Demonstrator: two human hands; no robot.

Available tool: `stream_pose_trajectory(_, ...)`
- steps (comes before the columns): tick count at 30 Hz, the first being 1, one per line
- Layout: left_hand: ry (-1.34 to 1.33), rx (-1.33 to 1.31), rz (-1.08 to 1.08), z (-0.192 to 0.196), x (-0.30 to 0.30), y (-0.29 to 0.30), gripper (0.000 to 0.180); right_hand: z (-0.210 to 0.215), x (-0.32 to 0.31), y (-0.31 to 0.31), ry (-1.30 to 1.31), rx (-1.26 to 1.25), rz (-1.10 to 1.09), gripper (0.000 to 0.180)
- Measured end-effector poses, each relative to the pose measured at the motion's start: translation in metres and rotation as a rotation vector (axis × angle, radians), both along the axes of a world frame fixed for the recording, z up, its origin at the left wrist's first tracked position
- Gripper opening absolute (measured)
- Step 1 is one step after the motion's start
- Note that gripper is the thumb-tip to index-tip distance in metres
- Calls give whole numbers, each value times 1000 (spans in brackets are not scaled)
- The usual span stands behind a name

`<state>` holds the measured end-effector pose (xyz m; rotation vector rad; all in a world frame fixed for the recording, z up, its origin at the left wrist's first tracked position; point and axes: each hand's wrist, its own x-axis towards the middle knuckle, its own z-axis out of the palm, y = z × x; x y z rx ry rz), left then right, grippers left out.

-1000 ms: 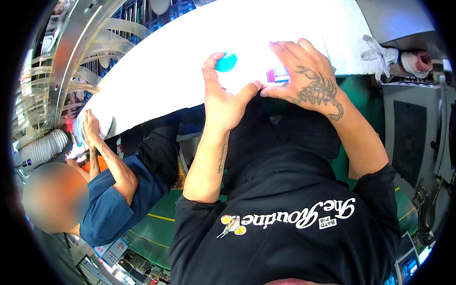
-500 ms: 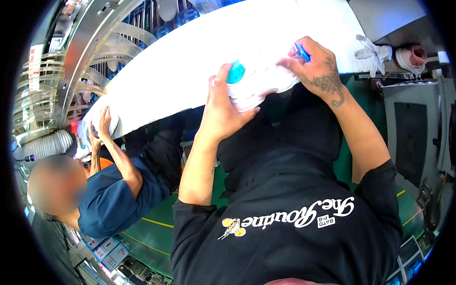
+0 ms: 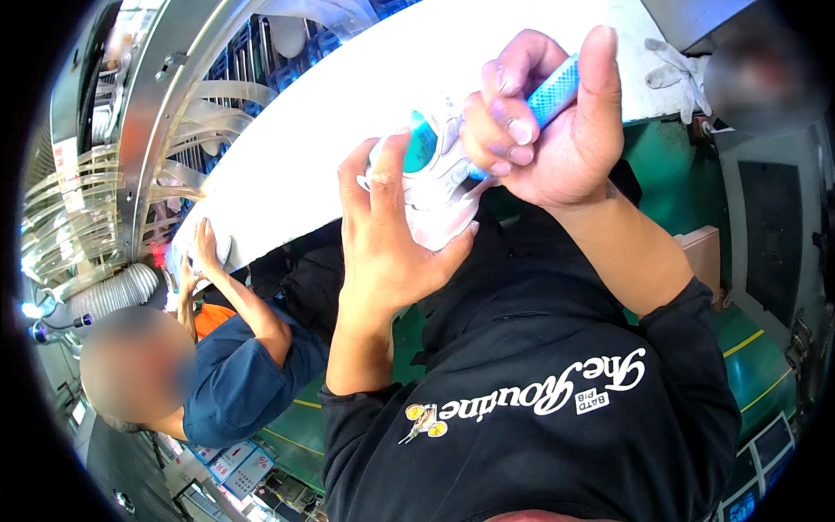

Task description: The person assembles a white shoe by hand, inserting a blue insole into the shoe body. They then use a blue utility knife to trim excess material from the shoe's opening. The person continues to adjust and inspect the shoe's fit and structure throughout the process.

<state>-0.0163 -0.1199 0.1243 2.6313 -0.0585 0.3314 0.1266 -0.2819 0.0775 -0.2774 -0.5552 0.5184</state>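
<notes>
My left hand is wrapped around a white sneaker, thumb on the near side and fingers over the far side. A teal block, which looks like a shoe last, shows in the shoe's opening. My right hand is closed around a slim blue patterned handle, palm turned up. A blue end of this pen-like tool reaches down to the sneaker's upper; whether it touches is unclear. Glare washes out the shoe's finer details.
A white worktable stretches across the front. Gloves lie at its right end. At left a co-worker in a dark blue shirt handles a white item. Behind the table stands a machine with curved clear tubes.
My right hand has turned palm up and moved left, bringing the blue tool to the sneaker. My left hand and the sneaker have tilted and come slightly closer to me.
</notes>
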Motion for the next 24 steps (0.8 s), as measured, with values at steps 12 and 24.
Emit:
stream_pose_trajectory(12,91,146,-45,13,12,-10,86,-26,18,8,338,133,309,58)
stream_pose_trajectory(24,16,117,-37,9,8,-23,73,7,-1,-3,703,-43,208,58)
